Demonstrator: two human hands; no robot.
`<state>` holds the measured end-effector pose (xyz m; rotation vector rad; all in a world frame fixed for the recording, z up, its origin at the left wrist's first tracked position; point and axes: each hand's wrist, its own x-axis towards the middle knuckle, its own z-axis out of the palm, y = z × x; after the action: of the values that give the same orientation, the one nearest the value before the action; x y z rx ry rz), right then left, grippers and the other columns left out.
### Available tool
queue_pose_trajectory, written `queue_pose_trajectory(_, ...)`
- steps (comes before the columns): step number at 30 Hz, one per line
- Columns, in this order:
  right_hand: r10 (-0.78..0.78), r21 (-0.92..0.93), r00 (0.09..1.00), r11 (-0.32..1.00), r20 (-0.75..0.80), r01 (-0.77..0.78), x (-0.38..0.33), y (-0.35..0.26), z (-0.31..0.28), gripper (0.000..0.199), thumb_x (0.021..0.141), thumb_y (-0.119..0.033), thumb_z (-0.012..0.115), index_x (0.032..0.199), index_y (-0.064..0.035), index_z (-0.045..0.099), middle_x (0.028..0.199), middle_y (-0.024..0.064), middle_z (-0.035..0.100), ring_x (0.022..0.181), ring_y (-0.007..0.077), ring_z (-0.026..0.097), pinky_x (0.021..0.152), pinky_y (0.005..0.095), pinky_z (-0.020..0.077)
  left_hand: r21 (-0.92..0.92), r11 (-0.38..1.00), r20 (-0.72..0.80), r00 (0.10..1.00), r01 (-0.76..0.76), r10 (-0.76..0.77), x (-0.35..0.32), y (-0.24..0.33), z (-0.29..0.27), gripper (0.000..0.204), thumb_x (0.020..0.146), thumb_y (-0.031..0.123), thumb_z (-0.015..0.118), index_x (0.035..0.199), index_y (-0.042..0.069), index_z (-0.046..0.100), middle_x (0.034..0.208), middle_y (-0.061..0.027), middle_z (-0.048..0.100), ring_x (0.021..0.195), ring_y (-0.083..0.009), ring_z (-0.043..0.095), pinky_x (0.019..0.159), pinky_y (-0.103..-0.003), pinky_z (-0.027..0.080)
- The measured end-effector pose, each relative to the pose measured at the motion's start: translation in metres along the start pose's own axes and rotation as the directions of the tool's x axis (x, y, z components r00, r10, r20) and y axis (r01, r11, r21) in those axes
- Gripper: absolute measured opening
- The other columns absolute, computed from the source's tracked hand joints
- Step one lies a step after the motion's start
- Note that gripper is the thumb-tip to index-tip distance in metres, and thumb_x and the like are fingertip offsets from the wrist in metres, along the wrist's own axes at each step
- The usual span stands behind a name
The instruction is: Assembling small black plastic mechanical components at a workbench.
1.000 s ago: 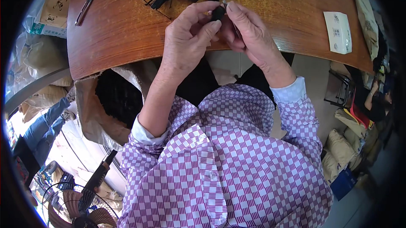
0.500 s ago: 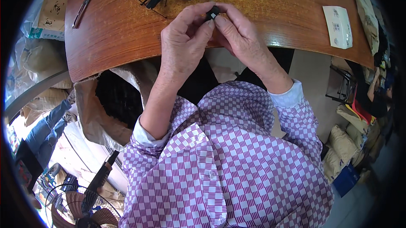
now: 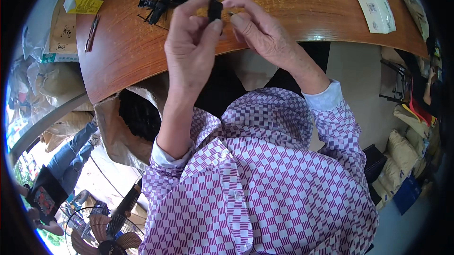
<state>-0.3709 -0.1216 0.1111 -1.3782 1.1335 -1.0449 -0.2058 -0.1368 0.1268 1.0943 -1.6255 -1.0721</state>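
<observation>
Two bare hands meet above the near part of a brown, glossy wooden table, with one small, black, block-like piece raised between them, clear of the tabletop. The left hand has its thumb closed against the near side of the piece and its fingers curled around the far side, a snug pinch that probably keeps so small a thing steady while leaving its right side exposed. The right hand is at that exposed side, thumb and forefinger brought close together with only a narrow gap; a tiny glint shows there, but I cannot tell whether the fingertips grip anything. Both wrists angle inward, which seems to let the fingertips work close together in front of the chest.

Beyond the left hand lie several black, spindly plastic-looking parts, apparently within easy reach. A slim, metallic, pointed tool rests near the table's left edge, and a white, soft-looking printed packet lies well off to the right, so both leave the middle free. Below the table's left edge, a pale woven sack stands open-mouthed with dark contents, perhaps placed there for easy reach from the seat.
</observation>
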Motion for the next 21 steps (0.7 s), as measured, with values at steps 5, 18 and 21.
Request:
queue_pose_trajectory(5, -0.009, 0.067, 0.999, 0.998, -0.05, 0.012, -0.008, -0.002, -0.007, 0.024, 0.096, -0.023, 0.052, 0.113, -0.0062, 0.054, 0.069, -0.0043, 0.049, 0.052, 0.0007, 0.043, 0.045, 0.0159, 0.0326, -0.502, 0.823, 0.127, 0.964, 0.266, -0.234, 0.005, 0.017, -0.003, 0.035, 0.093, 0.006, 0.052, 0.126, 0.004, 0.042, 0.095, -0.0141, 0.066, 0.077, -0.0152, 0.067, 0.056, -0.018, 0.048)
queue_pose_trajectory(18, 0.118, 0.471, 0.991, 0.872, 0.057, -0.13, -0.008, -0.004, -0.017, 0.019, 0.092, -0.022, 0.059, 0.102, -0.0064, 0.057, 0.067, -0.0057, 0.051, 0.048, -0.0017, 0.04, 0.039, 0.0135, 0.0279, -0.535, 0.714, 0.327, 0.89, 0.452, -0.318, -0.003, 0.022, 0.007, 0.036, 0.092, 0.009, 0.055, 0.126, 0.002, 0.047, 0.098, -0.0088, 0.062, 0.071, -0.0134, 0.064, 0.055, -0.018, 0.048)
queue_pose_trajectory(21, 0.105, 0.417, 0.991, 0.899, 0.087, -0.131, -0.009, -0.001, -0.017, 0.018, 0.092, -0.023, 0.06, 0.099, -0.0071, 0.058, 0.066, -0.0067, 0.05, 0.048, -0.0022, 0.039, 0.039, 0.0137, 0.0272, -0.411, 0.804, 0.356, 0.887, 0.43, -0.293, -0.003, 0.02, 0.001, 0.038, 0.091, 0.004, 0.055, 0.127, 0.002, 0.046, 0.094, -0.0062, 0.061, 0.068, -0.0094, 0.061, 0.054, -0.017, 0.045)
